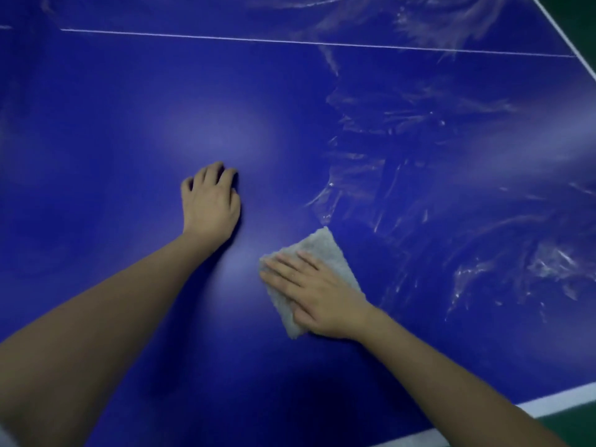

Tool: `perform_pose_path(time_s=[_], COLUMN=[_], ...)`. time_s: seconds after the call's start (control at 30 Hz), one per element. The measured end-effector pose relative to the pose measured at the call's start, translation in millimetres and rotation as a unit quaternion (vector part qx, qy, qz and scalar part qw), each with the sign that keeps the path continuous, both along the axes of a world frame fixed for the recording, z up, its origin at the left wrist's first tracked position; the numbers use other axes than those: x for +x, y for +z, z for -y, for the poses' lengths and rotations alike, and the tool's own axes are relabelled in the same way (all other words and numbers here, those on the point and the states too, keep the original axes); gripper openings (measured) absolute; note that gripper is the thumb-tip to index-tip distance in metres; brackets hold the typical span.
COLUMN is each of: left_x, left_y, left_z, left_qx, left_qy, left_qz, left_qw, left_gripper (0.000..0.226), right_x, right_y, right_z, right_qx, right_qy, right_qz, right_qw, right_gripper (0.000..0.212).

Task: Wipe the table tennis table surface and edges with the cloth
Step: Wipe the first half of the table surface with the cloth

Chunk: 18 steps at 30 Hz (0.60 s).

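Observation:
The blue table tennis table (113, 130) fills the view. A folded grey cloth (317, 250) lies flat on it near the middle. My right hand (317, 295) presses flat on the cloth, fingers together and pointing up-left, covering its lower half. My left hand (211, 201) rests on the bare surface to the left of the cloth, fingers curled under and holding nothing. Wet streaks (435, 162) shine across the right half of the table.
A thin white centre line (290, 41) crosses the table at the top. White edge lines run along the near edge (554, 401) at the lower right and the side edge (567, 37) at the upper right. Green floor (577, 421) lies beyond.

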State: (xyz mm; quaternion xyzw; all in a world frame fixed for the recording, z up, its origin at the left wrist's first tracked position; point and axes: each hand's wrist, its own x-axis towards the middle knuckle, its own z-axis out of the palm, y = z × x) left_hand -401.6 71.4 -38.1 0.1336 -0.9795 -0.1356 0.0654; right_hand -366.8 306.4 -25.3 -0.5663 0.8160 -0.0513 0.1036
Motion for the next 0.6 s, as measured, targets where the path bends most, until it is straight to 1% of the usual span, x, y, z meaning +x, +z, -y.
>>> perform_pose_path(time_s=[0.03,0.07,0.1,0.13,0.17,0.2,0.23,0.27,0.3,0.33,0.4,0.43,0.47,0.5,0.53,0.57,0.6], left_x=[-4.4,-8.5,-12.3,-15.8,-18.6,-20.5,-21.1,-21.1,-20.9,-20.5,-21.0,-22.0,-23.2,-23.6,-23.3,-23.2,-23.2], left_y=[-0.7,-1.3,-1.7,-2.1,-2.9,-3.9,-5.1,-6.1,-6.6,-6.5,-4.8,-3.4,-2.1,-1.4,-1.1,-1.0,-0.7], left_z=[-0.8,-1.5,-2.4,-3.4,-4.4,-5.2,-5.6,-5.7,-5.9,-6.2,-7.0,-8.1,-8.9,-9.5,-9.9,-9.7,-9.5], left_qx=[-0.002,-0.001,-0.001,0.0,-0.001,-0.002,-0.003,-0.005,-0.007,-0.009,-0.017,-0.02,-0.023,-0.026,-0.029,-0.03,-0.031], left_qy=[0.001,0.004,0.009,0.015,0.02,0.023,0.023,0.023,0.024,0.028,0.037,0.039,0.04,0.04,0.042,0.043,0.044], left_qz=[0.002,0.004,0.005,0.008,0.013,0.017,0.021,0.023,0.025,0.026,0.031,0.035,0.04,0.044,0.048,0.052,0.055], left_qw=[1.0,1.0,1.0,1.0,1.0,1.0,1.0,0.999,0.999,0.999,0.999,0.998,0.998,0.998,0.998,0.997,0.997], left_gripper=[0.036,0.037,0.037,0.038,0.039,0.039,0.04,0.04,0.041,0.041,0.044,0.045,0.046,0.046,0.046,0.046,0.047], right_x=[-25.0,-52.6,-81.2,-109.5,-132.5,-145.6,-148.3,-140.8,-125.3,-105.1,-71.6,-70.5,-84.5,-107.2,-134.6,-163.5,-191.7], right_y=[-0.1,0.7,1.5,1.0,0.2,-1.5,-3.0,-5.6,-9.6,-14.4,-17.5,-17.2,-14.5,-11.3,-9.7,-8.0,-8.0], right_z=[-1.5,-1.4,-1.5,-3.8,-8.2,-12.6,-12.4,-8.0,-3.3,2.3,11.3,13.1,15.4,16.9,17.5,17.7,15.1], right_qx=[-0.011,-0.016,-0.011,-0.013,-0.017,-0.023,-0.022,-0.013,-0.003,-0.011,-0.031,-0.032,-0.032,-0.035,-0.034,-0.027,-0.02], right_qy=[-0.012,-0.065,-0.147,-0.243,-0.334,-0.42,-0.484,-0.511,-0.495,-0.439,-0.256,-0.162,-0.093,-0.072,-0.103,-0.171,-0.263], right_qz=[0.002,0.002,0.015,0.012,0.001,-0.015,-0.028,-0.04,-0.058,-0.07,-0.049,-0.034,-0.02,-0.006,0.0,-0.002,-0.018], right_qw=[1.0,0.998,0.989,0.97,0.942,0.907,0.875,0.858,0.867,0.896,0.965,0.986,0.995,0.997,0.994,0.985,0.965], right_gripper=[0.062,0.061,0.059,0.057,0.056,0.055,0.054,0.055,0.058,0.064,0.067,0.065,0.064,0.063,0.062,0.061,0.058])
